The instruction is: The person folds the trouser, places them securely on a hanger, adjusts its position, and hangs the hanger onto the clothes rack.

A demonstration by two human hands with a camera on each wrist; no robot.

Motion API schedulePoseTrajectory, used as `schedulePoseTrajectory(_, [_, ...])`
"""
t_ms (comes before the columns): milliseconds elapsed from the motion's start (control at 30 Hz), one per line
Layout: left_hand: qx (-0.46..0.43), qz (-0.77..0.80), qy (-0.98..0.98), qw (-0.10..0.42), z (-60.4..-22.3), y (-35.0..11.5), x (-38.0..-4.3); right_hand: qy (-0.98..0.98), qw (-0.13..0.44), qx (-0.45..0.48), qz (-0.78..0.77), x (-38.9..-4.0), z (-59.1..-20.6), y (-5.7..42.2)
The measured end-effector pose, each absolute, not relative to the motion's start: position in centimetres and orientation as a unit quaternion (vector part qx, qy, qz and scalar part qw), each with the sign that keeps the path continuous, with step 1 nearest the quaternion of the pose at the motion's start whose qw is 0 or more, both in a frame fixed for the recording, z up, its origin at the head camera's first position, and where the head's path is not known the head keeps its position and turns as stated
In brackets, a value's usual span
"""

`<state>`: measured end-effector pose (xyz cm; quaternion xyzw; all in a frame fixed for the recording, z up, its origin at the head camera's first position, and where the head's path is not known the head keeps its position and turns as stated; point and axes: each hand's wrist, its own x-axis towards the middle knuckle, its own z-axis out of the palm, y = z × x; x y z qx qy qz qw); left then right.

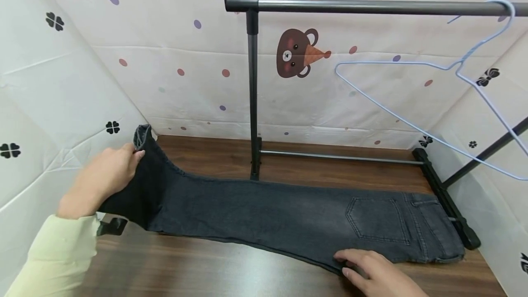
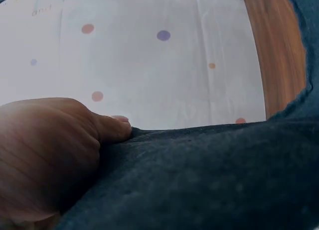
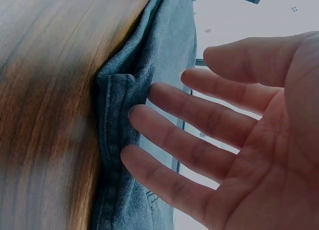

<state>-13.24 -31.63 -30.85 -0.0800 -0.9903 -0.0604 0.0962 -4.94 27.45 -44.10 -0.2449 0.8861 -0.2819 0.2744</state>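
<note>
Wood table (image 1: 189, 260) with printed sheet (image 1: 198, 95) behind; jeans (image 1: 268, 210) lay folded lengthwise on top, in front of the rack (image 1: 253, 90). We had the left hand (image 1: 108, 173) pinching the raised leg end (image 1: 144, 145), right hand (image 1: 371, 272) loose-fingered, well apart from it at the near edge, contact unclear. Hard left pull could have skewed the layers, we figured; nothing visibly pinned the waist (image 1: 447, 233). Left grip was partly hidden; hanger (image 1: 461, 61) ran out of frame

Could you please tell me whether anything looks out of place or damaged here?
Only the brown cartoon bear printed on the white patterned backdrop stands out: it lies sideways, its orange party hat pointing right. The black denim jeans show no visible damage; their raised leg end is held by the left hand.
</note>
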Motion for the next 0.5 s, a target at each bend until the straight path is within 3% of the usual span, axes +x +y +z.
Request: schedulePoseTrajectory(500, [-0.073,-0.077,-0.989,0.102,-29.7,-28.2,-12.5,0.887,0.283,-0.238,-0.276,-4.8,-43.9,27.1])
